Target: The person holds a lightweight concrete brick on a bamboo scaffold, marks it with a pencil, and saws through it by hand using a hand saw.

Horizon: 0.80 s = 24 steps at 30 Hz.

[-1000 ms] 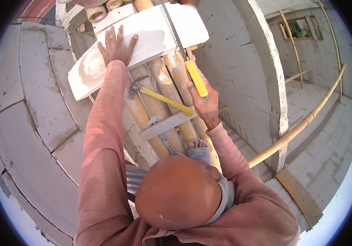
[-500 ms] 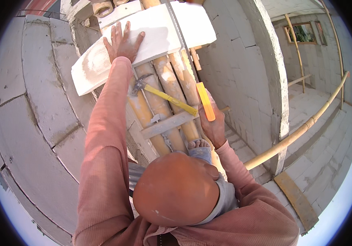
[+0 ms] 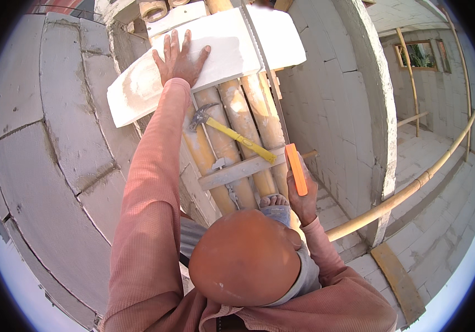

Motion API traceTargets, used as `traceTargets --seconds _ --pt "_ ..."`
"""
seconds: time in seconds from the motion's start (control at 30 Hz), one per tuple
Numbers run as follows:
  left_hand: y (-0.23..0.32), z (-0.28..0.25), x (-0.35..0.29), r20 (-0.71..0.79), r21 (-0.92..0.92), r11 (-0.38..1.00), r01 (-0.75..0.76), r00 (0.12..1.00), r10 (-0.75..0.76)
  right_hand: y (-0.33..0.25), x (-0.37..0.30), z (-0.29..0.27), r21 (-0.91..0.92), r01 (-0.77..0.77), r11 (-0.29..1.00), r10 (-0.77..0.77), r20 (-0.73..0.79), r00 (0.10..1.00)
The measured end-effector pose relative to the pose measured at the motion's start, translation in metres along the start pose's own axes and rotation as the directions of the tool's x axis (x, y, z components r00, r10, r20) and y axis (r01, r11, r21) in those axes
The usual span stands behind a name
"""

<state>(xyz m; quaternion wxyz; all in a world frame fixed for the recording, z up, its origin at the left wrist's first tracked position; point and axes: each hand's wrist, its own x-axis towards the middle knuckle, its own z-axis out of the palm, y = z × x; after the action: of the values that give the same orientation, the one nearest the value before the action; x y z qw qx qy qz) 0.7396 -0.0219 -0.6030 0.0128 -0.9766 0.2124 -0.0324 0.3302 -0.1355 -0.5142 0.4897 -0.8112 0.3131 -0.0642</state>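
My left hand [image 3: 182, 60] lies flat with fingers spread on a white building block [image 3: 229, 50], holding no object. The orange handle [image 3: 296, 169] of a handsaw is gripped in my right hand [image 3: 306, 193]. Its long toothed blade [image 3: 264, 50] crosses the block near the right end; a white portion [image 3: 284, 41] shows beyond it. How deep the blade sits cannot be made out. Between my arms, a claw hammer [image 3: 234, 134] with a yellow handle rests across bamboo poles [image 3: 228, 113], its handle end by a wooden crosspiece [image 3: 232, 173].
My foot [image 3: 274, 201] stands on the poles. A grey block wall [image 3: 63, 83] rises at left, and another wall edge [image 3: 378, 110] at right. A long bamboo pole [image 3: 414, 177] slants across the right side. Hollow tubes [image 3: 152, 10] lie beyond the block.
My right hand has drawn the saw back toward me, so the handle sits lower. My left hand stays on the block. The whole view has shifted slightly.
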Motion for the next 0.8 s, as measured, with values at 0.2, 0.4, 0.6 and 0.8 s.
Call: traceTargets --seconds 0.2,0.4,0.6,0.8 --pt "-0.002 0.007 0.002 -0.034 0.008 0.999 -0.035 0.999 0.035 -0.023 0.067 0.015 0.029 0.054 0.998 -0.052 -0.063 0.997" --pt "0.001 0.003 0.0 -0.032 0.01 1.0 -0.029 0.999 0.03 0.002 -0.009 -0.007 -0.019 -0.074 0.997 0.074 0.029 0.997" --pt "-0.003 0.009 0.004 -0.051 0.018 0.999 -0.047 0.998 0.048 -0.029 0.081 0.012 0.052 -0.17 0.984 0.168 0.042 0.985" --pt "-0.003 -0.002 -0.003 0.014 0.029 0.999 -0.012 1.0 0.011 -0.006 -0.002 -0.008 -0.05 -0.097 0.994 0.101 0.092 0.991"
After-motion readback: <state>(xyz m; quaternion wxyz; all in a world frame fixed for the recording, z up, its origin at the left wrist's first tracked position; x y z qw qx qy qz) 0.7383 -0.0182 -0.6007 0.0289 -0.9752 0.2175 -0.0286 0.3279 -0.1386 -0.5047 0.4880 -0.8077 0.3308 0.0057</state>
